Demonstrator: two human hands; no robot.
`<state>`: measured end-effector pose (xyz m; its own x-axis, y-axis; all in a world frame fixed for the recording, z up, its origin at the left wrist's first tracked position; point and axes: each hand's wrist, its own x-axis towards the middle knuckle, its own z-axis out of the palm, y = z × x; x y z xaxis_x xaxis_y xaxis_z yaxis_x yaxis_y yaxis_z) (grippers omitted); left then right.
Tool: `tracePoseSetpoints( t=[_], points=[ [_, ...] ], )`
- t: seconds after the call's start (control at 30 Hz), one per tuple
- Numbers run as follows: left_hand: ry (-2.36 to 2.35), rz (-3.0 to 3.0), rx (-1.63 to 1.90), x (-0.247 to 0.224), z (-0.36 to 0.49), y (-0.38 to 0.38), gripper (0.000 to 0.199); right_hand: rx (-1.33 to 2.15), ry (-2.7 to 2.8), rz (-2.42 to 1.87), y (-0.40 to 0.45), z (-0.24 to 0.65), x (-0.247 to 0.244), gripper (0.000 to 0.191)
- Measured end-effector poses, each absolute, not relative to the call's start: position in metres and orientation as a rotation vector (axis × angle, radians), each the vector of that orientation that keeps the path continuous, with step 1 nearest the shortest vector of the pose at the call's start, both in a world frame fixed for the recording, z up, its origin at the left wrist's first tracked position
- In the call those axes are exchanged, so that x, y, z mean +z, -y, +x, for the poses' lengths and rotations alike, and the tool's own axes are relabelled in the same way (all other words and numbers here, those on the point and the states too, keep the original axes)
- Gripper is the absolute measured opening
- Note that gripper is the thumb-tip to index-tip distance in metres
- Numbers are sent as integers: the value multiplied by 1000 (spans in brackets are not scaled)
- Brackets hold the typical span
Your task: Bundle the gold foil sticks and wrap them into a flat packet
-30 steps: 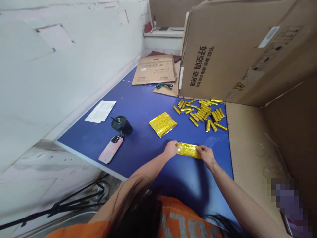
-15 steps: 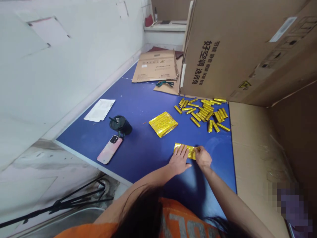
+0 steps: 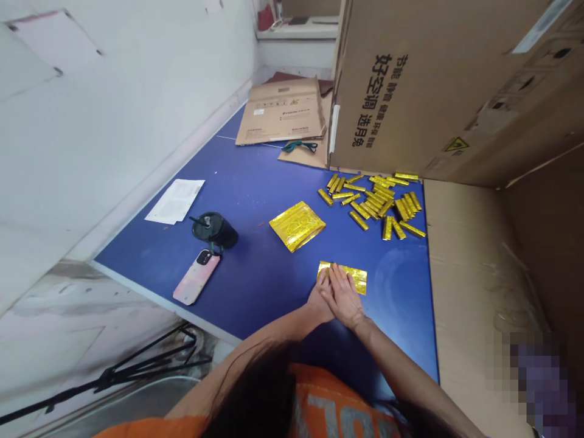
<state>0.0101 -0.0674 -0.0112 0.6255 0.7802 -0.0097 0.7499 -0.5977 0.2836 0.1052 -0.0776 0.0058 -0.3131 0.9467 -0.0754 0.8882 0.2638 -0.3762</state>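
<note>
A white plaster wall runs along the left side, down to a stained grey floor. A blue table-tennis table stands against it, with black metal stand legs beneath the near corner. A large cardboard box occupies the right side, above a cardboard sheet. A white ledge crosses the far end.

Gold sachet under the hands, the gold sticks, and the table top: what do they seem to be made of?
The sachet looks like thin metallic foil, glossy gold with a printed or embossed pattern; it glints sharply. The sticks have the same shiny gold wrap; their contents are hidden. The table top looks like painted board, blue with a soft sheen, though its core can't be seen.
</note>
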Motion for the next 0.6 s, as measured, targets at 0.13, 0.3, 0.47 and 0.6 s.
tracePoseSetpoints(
  t=[0.13, 0.3, 0.47, 0.6],
  points=[
    [-1253, 2610, 221, -7, 10, 68, 55, 485, 2342, -1757, 77, 109, 4, 66],
    [-1307, 2629, 204, -5, 8, 68, 58, 422, 2315, -1885, 78, 119, -1, 66],
    [-1350, 2663, 171, 2, 7, 69, 67, 308, 2330, -2108, 81, 144, -4, 61],
    [-1416, 2679, 152, 2, -2, 67, 77, 273, 2362, -2179, 83, 150, -4, 61]
  ],
)
